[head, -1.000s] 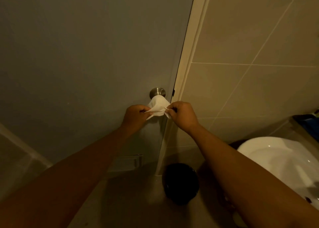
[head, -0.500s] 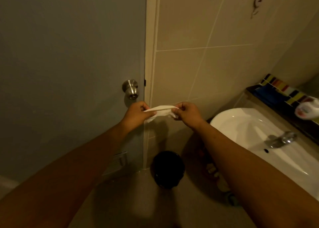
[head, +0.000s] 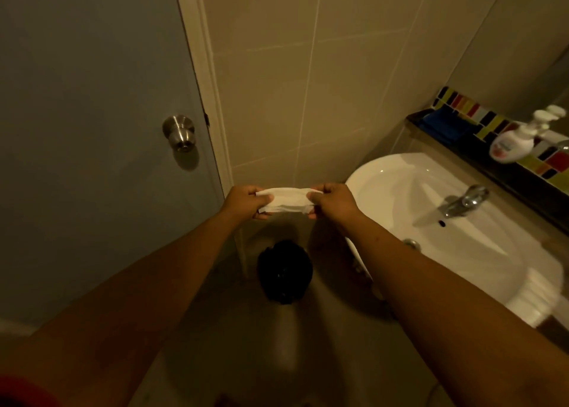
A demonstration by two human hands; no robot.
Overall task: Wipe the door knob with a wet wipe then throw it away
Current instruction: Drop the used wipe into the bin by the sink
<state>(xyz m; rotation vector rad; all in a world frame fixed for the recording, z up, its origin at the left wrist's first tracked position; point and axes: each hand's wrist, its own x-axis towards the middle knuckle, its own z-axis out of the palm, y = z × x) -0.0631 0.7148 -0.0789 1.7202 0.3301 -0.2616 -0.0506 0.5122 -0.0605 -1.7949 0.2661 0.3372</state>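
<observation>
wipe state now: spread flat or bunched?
Bunched into a band: the wet wipe is stretched between the left hand and right hand, each pinching one end.

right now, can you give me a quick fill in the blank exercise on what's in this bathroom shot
1. Both hands, the left hand and the right hand, hold the white ____ stretched between them.
2. The round metal ____ sits on the grey door, untouched.
3. On the floor below the hands stands a ____ bin.
4. The white sink lies to the ____ of the hands.

Missing words: wipe; knob; black; right
</observation>
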